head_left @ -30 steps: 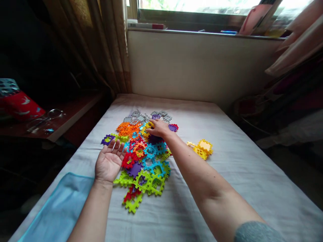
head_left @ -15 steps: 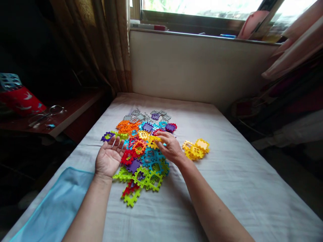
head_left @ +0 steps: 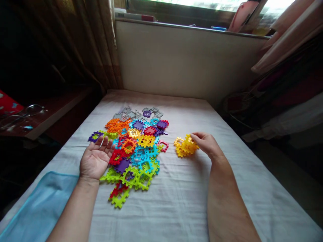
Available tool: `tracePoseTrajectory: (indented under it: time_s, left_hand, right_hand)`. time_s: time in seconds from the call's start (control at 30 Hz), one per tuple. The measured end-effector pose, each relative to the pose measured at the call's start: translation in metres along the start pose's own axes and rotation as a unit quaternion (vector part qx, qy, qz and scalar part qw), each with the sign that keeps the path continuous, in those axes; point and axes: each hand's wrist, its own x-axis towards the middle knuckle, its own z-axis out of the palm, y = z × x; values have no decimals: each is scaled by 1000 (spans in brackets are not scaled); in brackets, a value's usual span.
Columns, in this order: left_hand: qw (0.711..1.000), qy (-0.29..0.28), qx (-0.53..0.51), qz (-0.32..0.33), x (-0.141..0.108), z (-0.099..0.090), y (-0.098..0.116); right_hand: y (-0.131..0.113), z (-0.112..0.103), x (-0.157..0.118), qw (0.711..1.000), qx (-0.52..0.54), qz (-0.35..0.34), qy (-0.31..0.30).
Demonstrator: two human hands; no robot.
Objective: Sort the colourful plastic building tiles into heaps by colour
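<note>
A spread pile of interlocking plastic pieces in many colours lies on the pale sheet. My left hand rests palm up at the pile's left edge, fingers apart and holding nothing, beside red pieces. To the right, my right hand pinches a yellow piece over the small yellow heap. Within the pile, a yellow piece lies near an orange one. Green pieces are at the near end, orange ones at the far left and grey ones at the back.
A blue cloth lies at the near left. Beyond the left edge stands a dark red table with glasses on it. A wall and a window sill close off the back. Clothes hang at the right.
My right hand has moved right from the pile to the small yellow heap, where it now pinches a yellow piece. The view has shifted to the right. My left hand keeps its open pose beside the pile.
</note>
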Motion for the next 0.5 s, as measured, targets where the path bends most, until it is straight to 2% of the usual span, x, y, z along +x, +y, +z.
tracePoseTrajectory:
  time_s: [0.23, 0.33, 0.43, 0.5]
  left_hand:
    - [1000, 13, 10, 6, -1, 2, 0]
    - [1000, 9, 10, 4, -2, 3, 0]
    - [1000, 12, 3, 1, -3, 4, -1]
    - [1000, 13, -1, 0, -2, 4, -1]
  right_hand:
    - [-4, -1, -3, 988, -152, 6, 10]
    - [-9, -6, -7, 976, -216, 6, 36]
    - [-15, -9, -10, 967, -245, -5, 70]
    - [-24, -3, -13, 967, -240, -34, 81]
